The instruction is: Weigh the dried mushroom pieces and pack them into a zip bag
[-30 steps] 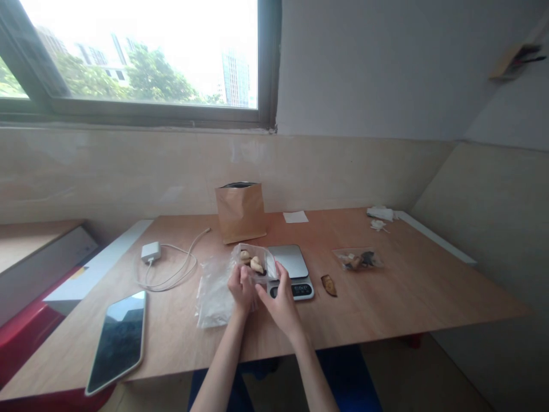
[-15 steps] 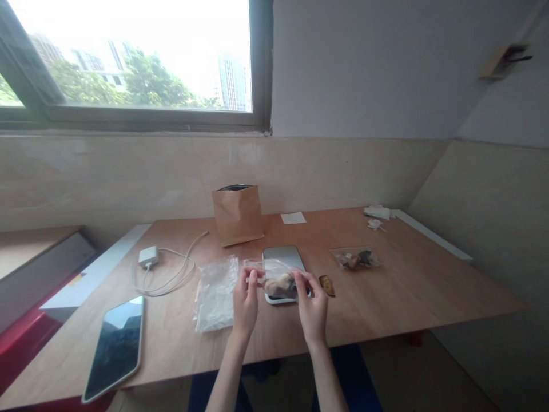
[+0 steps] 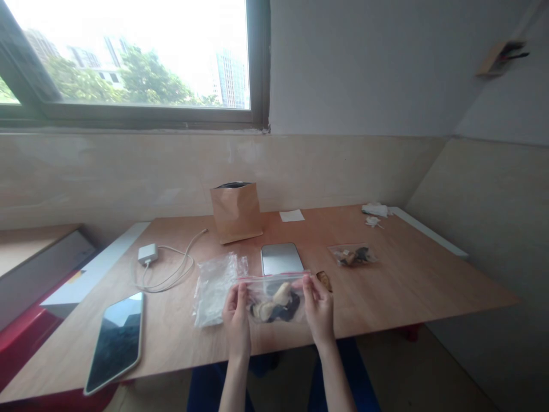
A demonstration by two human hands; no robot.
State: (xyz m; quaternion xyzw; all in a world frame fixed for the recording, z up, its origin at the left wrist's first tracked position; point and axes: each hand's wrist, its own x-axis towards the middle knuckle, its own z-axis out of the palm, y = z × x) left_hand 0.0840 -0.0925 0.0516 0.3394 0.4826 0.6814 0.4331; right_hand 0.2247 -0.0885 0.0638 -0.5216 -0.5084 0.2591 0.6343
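Note:
A clear zip bag [image 3: 274, 309] with pale and dark dried pieces inside is stretched between my two hands. My left hand [image 3: 237, 312] pinches its upper left corner, and my right hand [image 3: 318, 303] pinches the upper right one. A pinkish-red zip line runs along the bag's top edge. Just beyond it lies a flat digital scale [image 3: 282, 258], its near part hidden by the bag. A brown dried slice [image 3: 325, 281] rests on the table beside my right hand. Left of the scale is a stack of clear plastic bags [image 3: 215, 292], close to my left hand.
A brown paper pouch [image 3: 235, 214] stands open at the back. Another filled zip bag [image 3: 354, 256] lies to the right. On the left are a tablet [image 3: 115, 343] and a white charger [image 3: 148, 253] with its cable. White paper [image 3: 291, 216] lies near the wall.
Both hands have drawn the zip bag nearer and spread farther apart, so it now hangs flatter and wider. More of the scale's top shows.

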